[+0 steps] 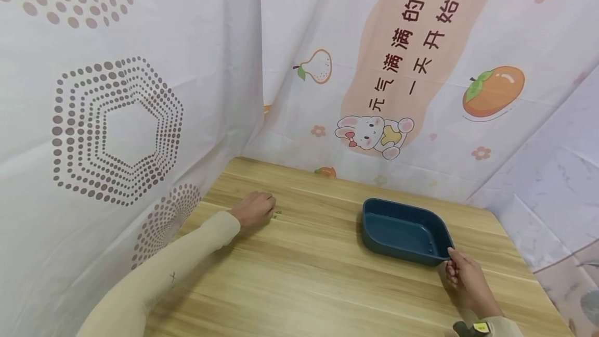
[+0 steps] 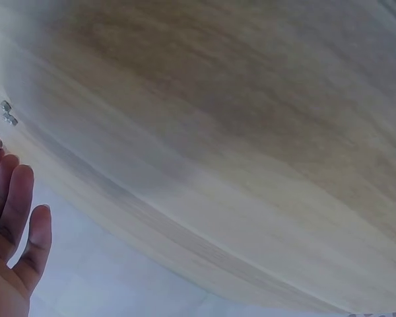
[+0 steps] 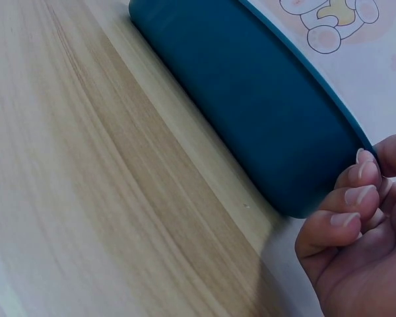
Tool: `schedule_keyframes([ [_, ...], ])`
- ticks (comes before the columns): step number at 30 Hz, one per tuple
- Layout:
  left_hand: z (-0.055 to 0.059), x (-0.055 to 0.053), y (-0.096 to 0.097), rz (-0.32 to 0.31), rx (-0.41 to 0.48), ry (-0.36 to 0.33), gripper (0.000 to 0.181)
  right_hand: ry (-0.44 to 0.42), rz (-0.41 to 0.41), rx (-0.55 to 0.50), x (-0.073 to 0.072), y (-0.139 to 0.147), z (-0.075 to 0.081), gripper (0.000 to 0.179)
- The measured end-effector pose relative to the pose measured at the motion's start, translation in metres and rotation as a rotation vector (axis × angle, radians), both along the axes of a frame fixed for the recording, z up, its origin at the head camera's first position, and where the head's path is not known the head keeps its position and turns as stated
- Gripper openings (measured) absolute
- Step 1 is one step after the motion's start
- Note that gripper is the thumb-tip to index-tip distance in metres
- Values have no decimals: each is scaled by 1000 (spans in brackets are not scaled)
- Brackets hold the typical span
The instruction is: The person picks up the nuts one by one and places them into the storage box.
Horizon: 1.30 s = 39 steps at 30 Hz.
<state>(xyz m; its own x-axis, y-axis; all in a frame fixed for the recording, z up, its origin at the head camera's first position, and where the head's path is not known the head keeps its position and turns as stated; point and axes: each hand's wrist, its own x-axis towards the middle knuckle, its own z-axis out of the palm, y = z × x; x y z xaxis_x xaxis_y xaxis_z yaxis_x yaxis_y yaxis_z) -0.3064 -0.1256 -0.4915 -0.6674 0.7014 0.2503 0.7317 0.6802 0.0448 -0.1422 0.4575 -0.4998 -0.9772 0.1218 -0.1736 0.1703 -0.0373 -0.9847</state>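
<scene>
A dark teal rectangular tray with rounded corners rests on the table at the right. At its near right corner, my right hand pinches the rim between thumb and curled fingers; the right wrist view shows this grip on the tray wall. Far to the left, my left hand is low over the table with its fingers bent. Beside its fingertips lie small metal pieces, possibly nuts. In the left wrist view the left hand is cut off by the frame edge, so whatever its fingertips pinch is hidden.
The wood-grain table meets a white patterned curtain on the left and a printed cloth behind. Tiny specks show inside the tray near its right end, too small to identify.
</scene>
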Motion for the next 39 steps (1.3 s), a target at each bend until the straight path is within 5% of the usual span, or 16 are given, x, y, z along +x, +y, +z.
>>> schedule_keyframes([
  [20,7,-7,17,-82,-13,48,9,11,-6,-19,-1,-1,0,42],
  [39,8,-11,39,-84,-32,86,11,-2,-10,-5,-1,-1,0,42],
])
